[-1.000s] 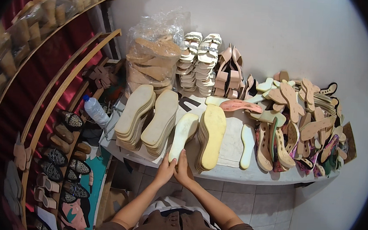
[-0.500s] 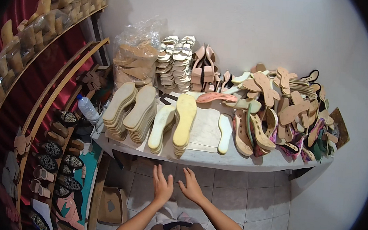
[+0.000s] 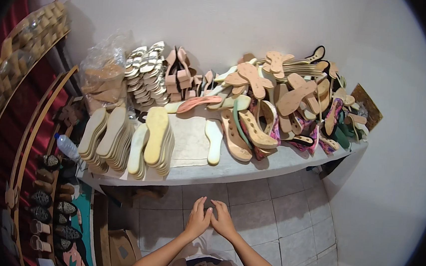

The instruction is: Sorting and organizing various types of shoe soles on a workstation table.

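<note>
My left hand [image 3: 198,222] and my right hand [image 3: 222,221] hover over the tiled floor, in front of the table [image 3: 190,173]. Both are empty, their fingers stretched out and the fingertips close together; whether they touch I cannot tell. Nearest on the tabletop is a pale, nearly white insole [image 3: 213,142] lying singly. To its left rises a stack of yellow insoles [image 3: 156,136], beside a shorter cream stack [image 3: 137,149]. Two stacks of beige insoles [image 3: 113,131] stand further left. A pink-orange sole piece [image 3: 198,102] lies behind the pale sheet [image 3: 187,143].
Loose soles and wedge pieces [image 3: 253,128] pile up on the table's right. Stacked white sandal parts [image 3: 146,73] and a plastic bag of soles [image 3: 103,82] stand at the back. At left are a shoe rack [image 3: 33,134], a water bottle [image 3: 66,146] and a cardboard box [image 3: 123,248].
My hands have come together from being apart, fingers still stretched. The view has turned to the right, so the table and rack sit further left in it.
</note>
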Motion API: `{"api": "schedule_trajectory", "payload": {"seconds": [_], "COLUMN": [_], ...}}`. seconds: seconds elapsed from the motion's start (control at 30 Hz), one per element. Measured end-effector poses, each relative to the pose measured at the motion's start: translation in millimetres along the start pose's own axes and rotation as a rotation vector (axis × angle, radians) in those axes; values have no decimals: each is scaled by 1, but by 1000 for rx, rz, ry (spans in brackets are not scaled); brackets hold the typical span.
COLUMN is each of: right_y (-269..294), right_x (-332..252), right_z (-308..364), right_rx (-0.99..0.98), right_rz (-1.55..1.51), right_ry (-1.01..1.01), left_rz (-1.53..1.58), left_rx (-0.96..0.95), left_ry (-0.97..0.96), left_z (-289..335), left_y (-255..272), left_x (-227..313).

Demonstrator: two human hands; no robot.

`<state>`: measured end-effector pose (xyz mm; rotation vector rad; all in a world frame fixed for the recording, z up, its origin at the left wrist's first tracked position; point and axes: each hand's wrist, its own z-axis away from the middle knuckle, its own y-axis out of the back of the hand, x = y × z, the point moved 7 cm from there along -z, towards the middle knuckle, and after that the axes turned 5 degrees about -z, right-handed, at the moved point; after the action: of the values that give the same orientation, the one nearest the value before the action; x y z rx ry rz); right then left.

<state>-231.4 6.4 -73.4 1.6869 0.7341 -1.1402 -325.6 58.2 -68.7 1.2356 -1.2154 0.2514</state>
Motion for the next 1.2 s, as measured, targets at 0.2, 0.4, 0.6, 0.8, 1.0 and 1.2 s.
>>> {"api": "schedule_trajectory", "payload": {"seconds": [0.2,0.4,0.6,0.8,1.0,1.2], "right_y": [38,69,60,56,50,35], "right_x": [10,31,82,112,92,23], "right_z": [-48,-118,-172,-192,-196,-187], "right_rx": [38,-20,-138,-278,-245,-206], "right_rz": [15,67,-56,64,-326,-750], "right_ry": [110,97,-96,-123,-259,-199], "left_rz": [-58,-139,-659,-613,321,-73], "left_rx": [12,48,139,-4,145,314], "left_ry": [-30,-6,167,156,373,203], "left_z": [-69,-151,-208,-216,-194,-161], "left_y": [-19,-47,-58,-69,-40,8], "left_x": [17,14,-32,-43,-54,23]}}
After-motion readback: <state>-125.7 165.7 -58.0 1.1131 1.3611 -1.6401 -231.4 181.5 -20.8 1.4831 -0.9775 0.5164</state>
